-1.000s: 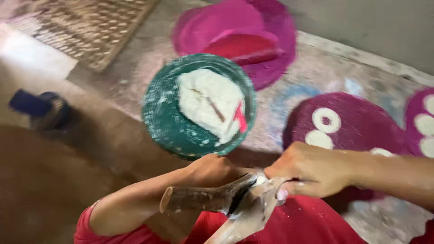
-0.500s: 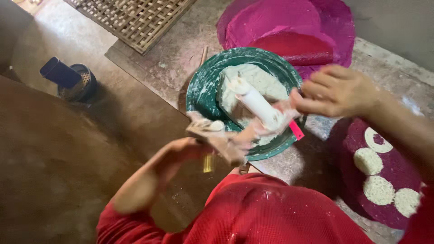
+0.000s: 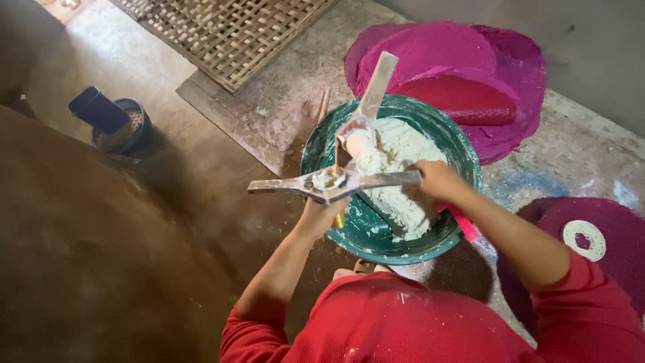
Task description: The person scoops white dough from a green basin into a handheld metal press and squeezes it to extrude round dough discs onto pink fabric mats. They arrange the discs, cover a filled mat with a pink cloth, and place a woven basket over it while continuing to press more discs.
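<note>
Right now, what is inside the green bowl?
The green bowl holds a mound of white dough. The right hand reaches into it. The metal press, held by the left hand, covers part of the dough; the bowl's bottom under the mound is hidden.

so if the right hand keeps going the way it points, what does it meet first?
The right hand points left across the green bowl, along the metal arm of the press it grips. First in that line is the dough lump at the press hub, though depth is unclear. Beyond that is the left hand.
</note>
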Demonstrator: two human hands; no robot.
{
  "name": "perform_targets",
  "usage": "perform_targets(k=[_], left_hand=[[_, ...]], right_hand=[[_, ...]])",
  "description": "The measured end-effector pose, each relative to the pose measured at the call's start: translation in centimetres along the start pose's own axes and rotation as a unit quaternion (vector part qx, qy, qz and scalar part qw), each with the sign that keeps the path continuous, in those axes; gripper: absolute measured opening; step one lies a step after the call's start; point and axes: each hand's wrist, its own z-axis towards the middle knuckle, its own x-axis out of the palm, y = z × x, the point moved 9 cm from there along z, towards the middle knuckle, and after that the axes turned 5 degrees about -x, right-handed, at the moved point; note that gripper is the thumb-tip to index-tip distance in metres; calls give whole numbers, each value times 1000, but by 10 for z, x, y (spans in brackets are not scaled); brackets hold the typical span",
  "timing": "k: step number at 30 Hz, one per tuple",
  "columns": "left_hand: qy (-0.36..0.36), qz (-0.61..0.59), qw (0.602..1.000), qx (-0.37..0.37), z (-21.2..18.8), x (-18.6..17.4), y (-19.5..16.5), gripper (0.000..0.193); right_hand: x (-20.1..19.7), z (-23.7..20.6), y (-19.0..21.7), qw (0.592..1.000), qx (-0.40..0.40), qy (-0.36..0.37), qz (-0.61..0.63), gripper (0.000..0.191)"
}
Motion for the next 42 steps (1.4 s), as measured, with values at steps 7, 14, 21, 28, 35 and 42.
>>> perform_targets(k=[7, 14, 21, 28, 35, 42], left_hand=[[-75, 153, 977, 130, 5, -8, -59, 23], [-76, 215, 959, 171, 17, 32, -84, 26], [-43, 130, 979, 149, 29, 51, -74, 26], [-196, 538, 725, 382, 6, 65, -144, 66], [-20, 555, 766, 323, 11, 88, -123, 68], [128, 259, 951, 112, 9, 50, -79, 56]], right_hand=[[-90, -68, -34, 955, -30, -78, 285, 17], [-95, -148, 37, 913, -238, -243, 227, 40], [-86, -151, 51, 930, -216, -248, 163, 42], [-117, -138, 63, 999, 25, -42, -23, 35], [-97, -103, 166, 936, -183, 6, -300, 25], [-68, -145, 199, 795, -397, -50, -456, 27]])
